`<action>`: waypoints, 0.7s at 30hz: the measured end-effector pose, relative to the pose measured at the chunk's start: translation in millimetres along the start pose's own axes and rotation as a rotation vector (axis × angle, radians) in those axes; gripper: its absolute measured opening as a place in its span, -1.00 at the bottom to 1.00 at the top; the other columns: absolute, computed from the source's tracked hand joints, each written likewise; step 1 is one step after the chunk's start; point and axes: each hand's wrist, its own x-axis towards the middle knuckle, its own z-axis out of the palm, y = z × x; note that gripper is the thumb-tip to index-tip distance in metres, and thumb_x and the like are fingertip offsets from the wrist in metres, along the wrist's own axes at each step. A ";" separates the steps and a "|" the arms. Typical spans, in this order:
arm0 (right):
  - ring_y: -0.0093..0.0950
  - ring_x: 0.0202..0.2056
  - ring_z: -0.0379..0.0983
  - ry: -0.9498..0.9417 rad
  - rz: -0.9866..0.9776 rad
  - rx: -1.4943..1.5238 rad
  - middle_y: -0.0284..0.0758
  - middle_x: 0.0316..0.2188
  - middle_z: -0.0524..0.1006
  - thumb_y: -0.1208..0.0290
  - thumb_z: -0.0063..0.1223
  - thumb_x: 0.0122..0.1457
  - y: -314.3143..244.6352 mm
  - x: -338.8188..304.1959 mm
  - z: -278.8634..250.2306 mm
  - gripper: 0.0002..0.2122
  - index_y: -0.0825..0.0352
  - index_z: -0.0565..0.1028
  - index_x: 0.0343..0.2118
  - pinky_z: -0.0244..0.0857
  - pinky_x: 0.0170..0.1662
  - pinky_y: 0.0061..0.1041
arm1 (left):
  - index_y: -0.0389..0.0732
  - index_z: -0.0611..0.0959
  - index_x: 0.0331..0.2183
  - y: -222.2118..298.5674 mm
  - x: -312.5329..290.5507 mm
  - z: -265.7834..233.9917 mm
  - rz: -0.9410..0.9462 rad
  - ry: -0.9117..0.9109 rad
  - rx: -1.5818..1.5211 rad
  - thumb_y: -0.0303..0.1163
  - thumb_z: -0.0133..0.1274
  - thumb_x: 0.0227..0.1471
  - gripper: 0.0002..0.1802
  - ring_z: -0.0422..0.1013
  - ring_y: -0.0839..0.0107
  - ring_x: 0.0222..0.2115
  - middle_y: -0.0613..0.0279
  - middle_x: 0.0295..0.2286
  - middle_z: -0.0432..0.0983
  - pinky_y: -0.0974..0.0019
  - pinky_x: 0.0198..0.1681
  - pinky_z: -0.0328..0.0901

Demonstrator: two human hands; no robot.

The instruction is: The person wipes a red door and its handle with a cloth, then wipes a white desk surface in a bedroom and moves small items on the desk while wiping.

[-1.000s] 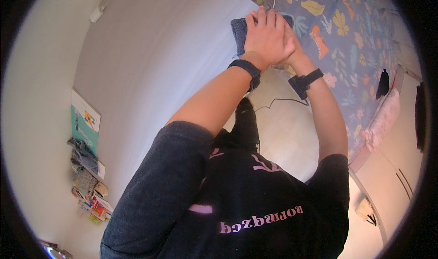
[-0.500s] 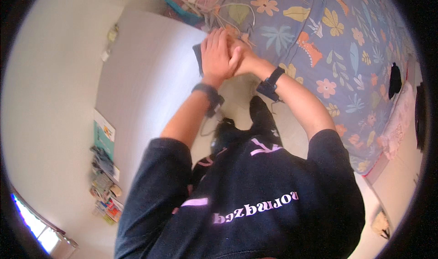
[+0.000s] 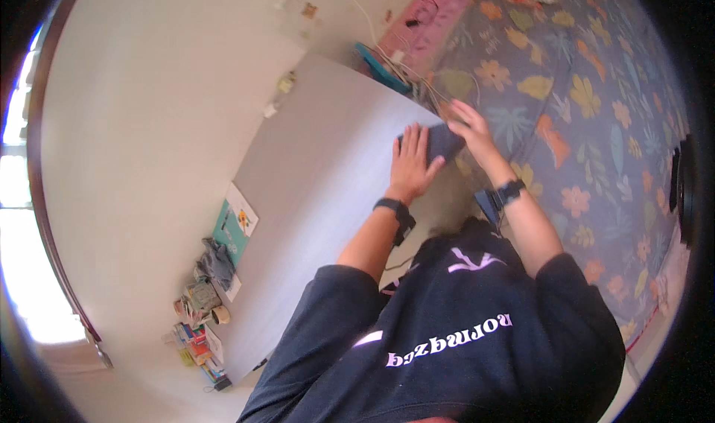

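Note:
A dark grey piece, apparently a folded cloth (image 3: 445,141), lies at the far right corner of the pale grey tabletop (image 3: 320,147). Flat on its left part rests my left hand (image 3: 411,171), the fingers stretched and the thumb spread. My right hand (image 3: 477,138) is at the cloth's right edge, past the table's rim, with its fingers extended and slightly apart. Whether its palm touches the cloth cannot be made out. Each wrist wears a black strap with a small dark device.
A bed with a grey floral cover (image 3: 573,125) stands on the right. White cables (image 3: 417,77) and a teal object (image 3: 383,69) are beyond the table's far edge. A teal-and-white booklet (image 3: 237,222), dark crumpled fabric (image 3: 216,263) and several books (image 3: 197,345) line the left edge.
My hands were together, one over the other, above the table corner; now they are apart, the left flat on the cloth and the right at its edge. The view has shifted left.

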 end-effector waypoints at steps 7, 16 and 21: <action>0.11 0.30 -0.26 -0.054 0.122 -1.187 0.33 0.22 -0.11 -0.22 0.11 -0.06 9.2 -43.1 52.3 0.06 0.66 -0.08 0.20 -0.27 0.31 -0.16 | -0.31 -0.03 0.25 0.7 -19.4 -21.7 -0.092 -0.069 0.013 0.16 0.20 -0.29 0.26 -0.27 0.14 0.31 0.01 0.28 -0.19 -0.23 0.25 -0.31; 0.19 0.26 -0.26 0.242 0.098 -1.498 0.16 0.25 -0.06 -0.15 -0.04 0.09 6.0 -32.6 115.5 -0.20 0.43 0.11 0.22 -0.29 0.23 0.15 | -0.31 0.00 0.25 -8.6 -23.7 -11.8 -0.134 0.008 -0.057 -0.03 0.11 -0.17 0.08 -0.28 0.17 0.31 0.02 0.28 -0.17 -0.23 0.26 -0.32; 0.04 0.27 -0.13 0.147 -0.061 -1.623 0.12 0.21 0.10 -0.16 -0.18 0.13 14.1 -3.8 118.4 -0.26 0.46 0.23 0.16 -0.32 0.20 0.22 | -0.31 0.07 0.23 -13.1 -10.0 -24.3 -0.229 0.013 -0.095 0.17 0.02 -0.11 0.05 -0.21 0.14 0.30 -0.02 0.25 -0.07 -0.27 0.23 -0.30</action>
